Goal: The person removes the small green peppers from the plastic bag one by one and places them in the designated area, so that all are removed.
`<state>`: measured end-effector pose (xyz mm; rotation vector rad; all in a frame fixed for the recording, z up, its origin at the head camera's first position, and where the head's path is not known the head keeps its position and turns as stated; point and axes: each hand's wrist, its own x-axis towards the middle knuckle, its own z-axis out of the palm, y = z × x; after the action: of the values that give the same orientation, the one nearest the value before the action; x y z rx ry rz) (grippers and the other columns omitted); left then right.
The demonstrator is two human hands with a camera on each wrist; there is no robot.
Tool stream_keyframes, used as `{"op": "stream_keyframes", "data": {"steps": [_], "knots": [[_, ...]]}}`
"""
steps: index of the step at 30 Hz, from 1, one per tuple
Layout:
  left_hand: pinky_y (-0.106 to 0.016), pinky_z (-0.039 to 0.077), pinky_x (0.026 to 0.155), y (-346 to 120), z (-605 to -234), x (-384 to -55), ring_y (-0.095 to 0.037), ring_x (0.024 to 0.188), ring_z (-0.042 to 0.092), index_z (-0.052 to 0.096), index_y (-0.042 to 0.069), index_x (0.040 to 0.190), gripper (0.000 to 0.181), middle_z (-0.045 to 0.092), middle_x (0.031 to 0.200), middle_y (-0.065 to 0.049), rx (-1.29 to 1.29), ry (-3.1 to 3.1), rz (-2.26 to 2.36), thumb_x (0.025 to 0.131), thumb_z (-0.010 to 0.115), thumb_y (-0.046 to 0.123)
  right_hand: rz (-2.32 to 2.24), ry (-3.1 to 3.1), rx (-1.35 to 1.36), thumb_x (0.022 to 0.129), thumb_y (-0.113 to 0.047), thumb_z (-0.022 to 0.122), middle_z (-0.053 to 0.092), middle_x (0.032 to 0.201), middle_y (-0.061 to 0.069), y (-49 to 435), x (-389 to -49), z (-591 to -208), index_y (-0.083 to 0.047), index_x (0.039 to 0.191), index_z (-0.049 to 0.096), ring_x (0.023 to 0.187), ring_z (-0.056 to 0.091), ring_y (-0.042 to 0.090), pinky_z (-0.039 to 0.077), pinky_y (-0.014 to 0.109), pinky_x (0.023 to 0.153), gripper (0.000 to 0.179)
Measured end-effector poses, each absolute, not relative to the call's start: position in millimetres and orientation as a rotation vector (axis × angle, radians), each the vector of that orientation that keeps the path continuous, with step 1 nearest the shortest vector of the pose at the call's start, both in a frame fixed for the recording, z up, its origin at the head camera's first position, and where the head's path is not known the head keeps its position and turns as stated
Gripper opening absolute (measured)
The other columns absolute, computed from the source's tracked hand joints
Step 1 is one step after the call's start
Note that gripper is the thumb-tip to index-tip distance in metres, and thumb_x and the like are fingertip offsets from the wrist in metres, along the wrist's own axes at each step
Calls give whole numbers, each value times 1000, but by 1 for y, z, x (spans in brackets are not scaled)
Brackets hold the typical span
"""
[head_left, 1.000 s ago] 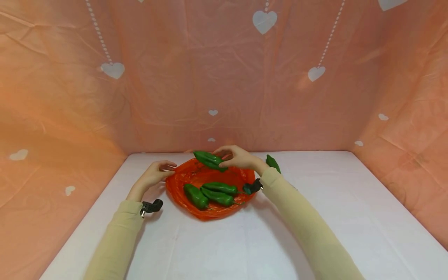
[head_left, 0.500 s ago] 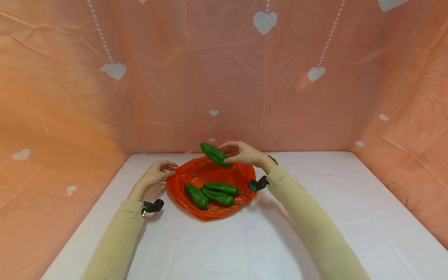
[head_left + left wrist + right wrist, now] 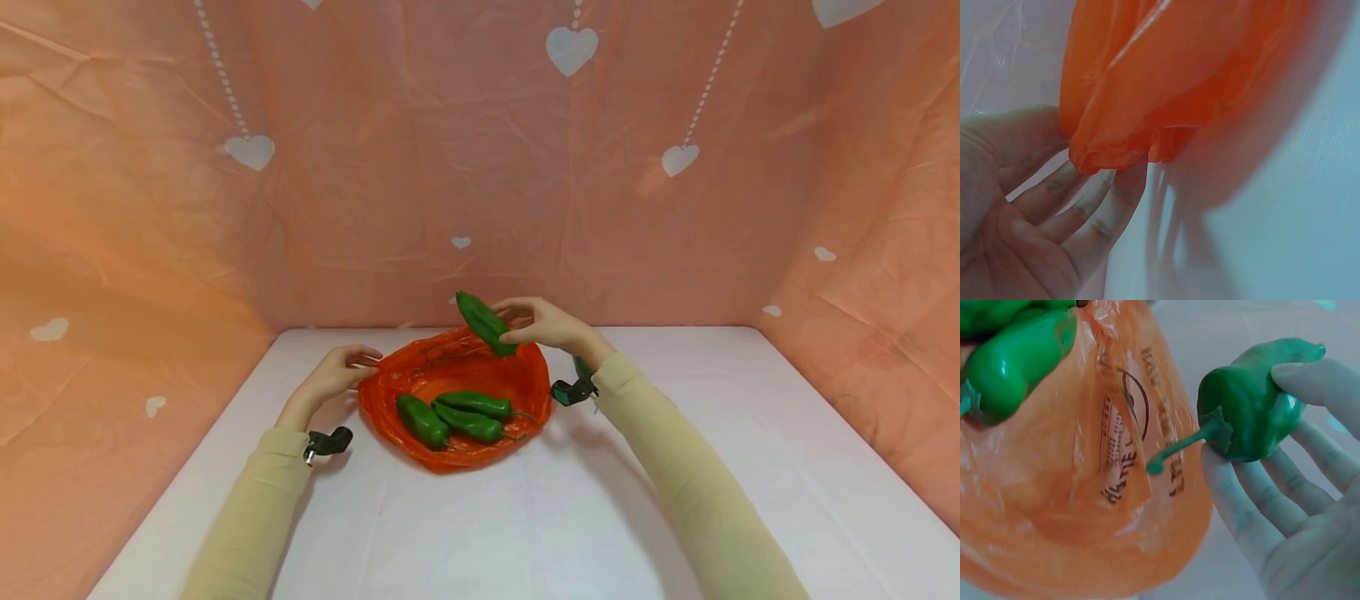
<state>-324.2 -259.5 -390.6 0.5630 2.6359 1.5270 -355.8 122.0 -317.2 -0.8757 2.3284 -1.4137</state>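
Observation:
An orange plastic bag [image 3: 420, 457] lies with its mouth spread wide on the table. My left hand [image 3: 334, 373] pinches its left rim between thumb and fingers; in the left wrist view the bag's edge [image 3: 1110, 150] is bunched there. Three green peppers lie together inside, the leftmost pepper [image 3: 422, 421] a little apart from the other two. Above the bag's back right rim, my right hand [image 3: 546, 323] grips another green pepper [image 3: 483, 322] between thumb and fingers, its tip pointing up and left. The right wrist view shows this pepper's stem [image 3: 1179, 450] hanging toward the printed bag.
One more green pepper [image 3: 582, 367] is on the table behind my right wrist, mostly hidden. The white tabletop [image 3: 442, 533] meets a pink-orange cloth backdrop [image 3: 360, 225] with white hearts at the back and sides.
My right hand has risen and moved right with the pepper, tilting it more upright. The left hand stays at the bag's rim, and the peppers inside have not moved.

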Motion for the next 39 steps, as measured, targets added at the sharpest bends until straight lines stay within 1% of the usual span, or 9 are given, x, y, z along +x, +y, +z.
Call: {"op": "stream_keyframes", "data": {"steps": [6,13,17,21,25,29,34,39], "knots": [[-33,56,73,-261,-390,-323,-39,98,62,53,-15,120,32,58,114,-33,583,2630,1539,92,58,0,-1486,2289,-777,90,-13,67,48,135,14,138,-354,-318,-12,141,45,118,50,30,47,45,93,56],[-31,56,72,-261,-393,-323,-39,98,62,54,-16,119,31,59,112,-33,569,2636,1552,92,58,0,-1510,2324,-700,89,-16,68,47,134,17,165,-353,-320,-9,140,43,115,52,30,49,46,91,57],[-32,56,73,-260,-393,-324,-39,97,62,54,-15,119,31,59,111,-32,572,2653,1534,92,58,0,-1522,2356,-632,89,-15,68,49,132,18,180,-352,-323,-7,139,43,111,53,30,49,47,90,57],[-33,56,75,-260,-392,-325,-40,98,62,56,-14,118,30,60,111,-31,597,2678,1513,92,59,0,-1575,2346,-565,88,-12,68,48,130,21,197,-352,-326,-3,140,41,108,54,29,49,48,90,58],[-33,56,75,-259,-392,-325,-40,99,62,55,-14,118,31,60,111,-31,578,2675,1516,92,59,1,-1603,2339,-528,90,-10,66,43,134,24,213,-350,-329,0,141,37,107,55,29,50,47,90,60],[-32,56,76,-260,-391,-325,-39,100,61,57,-11,119,31,61,112,-29,544,2706,1478,93,59,4,-1618,2336,-493,91,-9,65,38,138,27,229,-350,-334,3,143,33,106,55,27,49,47,90,62],[-29,55,76,-261,-391,-327,-37,98,62,57,-12,119,31,62,111,-28,592,2718,1479,93,59,5,-1634,2343,-460,92,-9,63,39,136,30,247,-347,-338,5,143,31,104,57,23,47,50,92,62],[-27,55,73,-260,-391,-326,-37,97,62,57,-13,118,31,62,110,-29,597,2709,1496,93,60,5,-1632,2331,-468,93,-11,61,39,135,30,260,-345,-342,7,144,28,101,59,19,44,53,95,63]]}}
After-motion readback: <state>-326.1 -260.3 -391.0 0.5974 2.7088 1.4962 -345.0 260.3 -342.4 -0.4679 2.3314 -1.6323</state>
